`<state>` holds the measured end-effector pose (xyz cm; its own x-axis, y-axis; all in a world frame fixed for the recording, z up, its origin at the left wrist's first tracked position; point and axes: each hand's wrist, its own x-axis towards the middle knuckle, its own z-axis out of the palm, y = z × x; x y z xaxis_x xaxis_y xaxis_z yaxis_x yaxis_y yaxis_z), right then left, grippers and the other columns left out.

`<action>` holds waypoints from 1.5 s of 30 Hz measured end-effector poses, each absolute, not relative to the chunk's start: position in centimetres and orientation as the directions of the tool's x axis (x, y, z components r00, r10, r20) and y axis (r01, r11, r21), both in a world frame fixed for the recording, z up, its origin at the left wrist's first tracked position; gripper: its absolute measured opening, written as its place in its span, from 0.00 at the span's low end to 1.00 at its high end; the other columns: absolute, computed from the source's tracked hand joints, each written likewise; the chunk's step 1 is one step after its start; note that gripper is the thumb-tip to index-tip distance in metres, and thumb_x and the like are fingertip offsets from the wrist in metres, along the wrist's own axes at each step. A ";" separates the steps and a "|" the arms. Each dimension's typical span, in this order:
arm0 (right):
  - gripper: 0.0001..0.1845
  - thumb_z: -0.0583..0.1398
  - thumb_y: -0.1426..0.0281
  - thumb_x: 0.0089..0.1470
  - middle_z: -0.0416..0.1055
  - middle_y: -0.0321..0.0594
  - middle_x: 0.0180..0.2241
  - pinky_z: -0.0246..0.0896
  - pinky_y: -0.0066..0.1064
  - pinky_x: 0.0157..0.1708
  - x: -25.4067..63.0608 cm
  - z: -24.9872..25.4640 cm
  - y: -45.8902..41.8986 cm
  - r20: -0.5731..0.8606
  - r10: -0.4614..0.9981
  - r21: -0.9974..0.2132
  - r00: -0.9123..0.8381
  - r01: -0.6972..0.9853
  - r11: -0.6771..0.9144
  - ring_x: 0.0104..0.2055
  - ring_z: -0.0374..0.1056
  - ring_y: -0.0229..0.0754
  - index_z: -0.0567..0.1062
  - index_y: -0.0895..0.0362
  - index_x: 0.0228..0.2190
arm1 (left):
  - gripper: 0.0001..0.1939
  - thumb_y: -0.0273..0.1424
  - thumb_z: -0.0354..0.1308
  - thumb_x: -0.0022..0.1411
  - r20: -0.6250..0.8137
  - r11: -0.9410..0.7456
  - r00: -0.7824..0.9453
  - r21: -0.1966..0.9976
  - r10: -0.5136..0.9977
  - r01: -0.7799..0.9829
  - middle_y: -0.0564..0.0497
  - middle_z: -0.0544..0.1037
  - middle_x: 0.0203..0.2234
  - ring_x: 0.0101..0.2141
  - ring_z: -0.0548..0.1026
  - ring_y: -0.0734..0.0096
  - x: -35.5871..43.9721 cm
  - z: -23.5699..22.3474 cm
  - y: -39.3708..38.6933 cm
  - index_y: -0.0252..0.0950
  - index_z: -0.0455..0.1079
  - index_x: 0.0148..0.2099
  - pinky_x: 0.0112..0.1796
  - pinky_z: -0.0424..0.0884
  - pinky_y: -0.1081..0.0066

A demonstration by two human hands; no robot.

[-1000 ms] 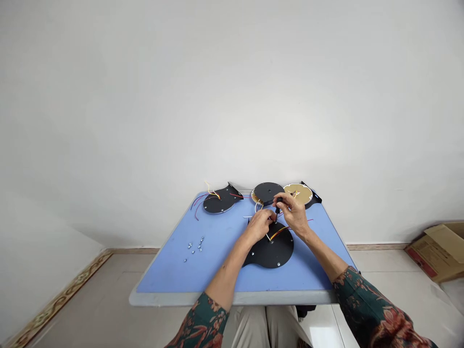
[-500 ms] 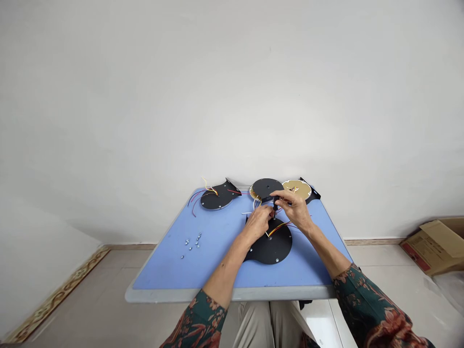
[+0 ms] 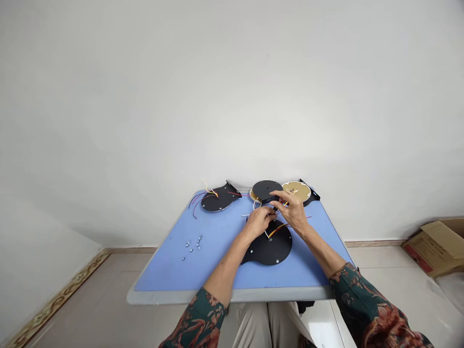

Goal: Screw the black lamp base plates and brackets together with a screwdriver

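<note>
A black round plate [image 3: 271, 251] with a tab lies at the table's front, screws along its rim. Red, yellow, white and other wires come out of its middle. Over its far edge my right hand [image 3: 293, 212] is closed, thumb and fingers around the dark handle of a small screwdriver [image 3: 275, 209], largely hidden. My left hand [image 3: 259, 221] sits against it from the left, fingers pinched together at the plate's far edge. Whatever those fingers grip is hidden. Several small silver screws [image 3: 191, 250] lie loose on the blue tabletop [image 3: 163, 270], left of the plate.
At the back left is another black plate with wires [image 3: 219, 197]. Behind my hands are a black disc [image 3: 267, 188] over a tan one and a tan disc [image 3: 300, 190] on a black bracket. The wall stands close behind. An open cardboard box [image 3: 437, 246] rests on the floor at right.
My right hand's fingers have shifted slightly on the screwdriver, and less of its handle shows. My left fingers reach a little further right. The plate stays in place; the view has moved slightly.
</note>
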<state>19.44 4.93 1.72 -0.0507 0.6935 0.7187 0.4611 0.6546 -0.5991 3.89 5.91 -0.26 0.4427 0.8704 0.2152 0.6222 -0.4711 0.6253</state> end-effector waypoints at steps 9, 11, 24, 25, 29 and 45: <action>0.15 0.58 0.76 0.55 0.77 0.38 0.33 0.68 0.32 0.38 20.1 1.9 5.3 0.639 0.752 -0.699 -0.164 0.286 0.656 0.34 0.71 0.41 0.82 0.52 0.40 | 0.07 0.21 0.60 0.59 0.192 -0.517 0.531 0.637 0.825 0.572 0.48 0.79 0.40 0.39 0.77 0.64 3.5 0.0 6.0 0.34 0.76 0.39 0.44 0.71 0.68; 0.16 0.56 0.74 0.57 0.77 0.38 0.34 0.68 0.32 0.37 20.2 1.6 5.5 0.620 0.751 -0.727 -0.226 0.194 0.658 0.35 0.72 0.40 0.80 0.53 0.43 | 0.06 0.22 0.60 0.61 0.181 -0.532 0.563 0.636 0.807 0.558 0.48 0.80 0.38 0.41 0.77 0.63 3.5 0.1 6.1 0.34 0.76 0.39 0.45 0.70 0.67; 0.08 0.62 0.69 0.58 0.72 0.37 0.28 0.68 0.33 0.37 19.7 2.2 4.6 0.742 0.665 -0.549 -0.083 0.494 0.675 0.32 0.69 0.41 0.81 0.52 0.39 | 0.09 0.30 0.57 0.67 0.251 -0.541 0.502 0.595 0.828 0.595 0.47 0.83 0.34 0.38 0.79 0.62 4.0 -1.0 6.9 0.36 0.77 0.35 0.41 0.71 0.69; 0.09 0.61 0.71 0.58 0.72 0.37 0.28 0.68 0.32 0.36 19.8 2.2 4.6 0.738 0.670 -0.556 -0.083 0.489 0.673 0.32 0.69 0.41 0.81 0.51 0.39 | 0.09 0.29 0.58 0.66 0.252 -0.539 0.499 0.596 0.829 0.595 0.48 0.82 0.33 0.38 0.79 0.62 4.0 -0.9 6.9 0.36 0.77 0.34 0.41 0.71 0.69; 0.16 0.56 0.76 0.58 0.79 0.39 0.37 0.69 0.33 0.39 20.3 2.0 4.6 0.710 0.697 -0.600 -0.097 0.436 0.671 0.37 0.73 0.42 0.81 0.51 0.42 | 0.06 0.28 0.60 0.64 0.242 -0.530 0.494 0.597 0.835 0.603 0.49 0.82 0.32 0.36 0.79 0.63 4.0 -0.9 6.7 0.36 0.77 0.34 0.39 0.70 0.70; 0.17 0.55 0.74 0.58 0.80 0.40 0.40 0.72 0.36 0.44 20.1 1.5 4.7 0.646 0.759 -0.715 -0.084 0.282 0.640 0.41 0.77 0.42 0.77 0.53 0.47 | 0.08 0.27 0.57 0.65 0.232 -0.568 0.555 0.595 0.799 0.569 0.48 0.83 0.36 0.41 0.80 0.62 4.1 -0.6 6.7 0.37 0.79 0.38 0.45 0.71 0.67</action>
<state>20.06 4.73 1.50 -0.0840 0.7591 0.6456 0.2817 0.6395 -0.7153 4.11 6.65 -0.62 0.5550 0.7989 0.2318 0.5689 -0.5678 0.5949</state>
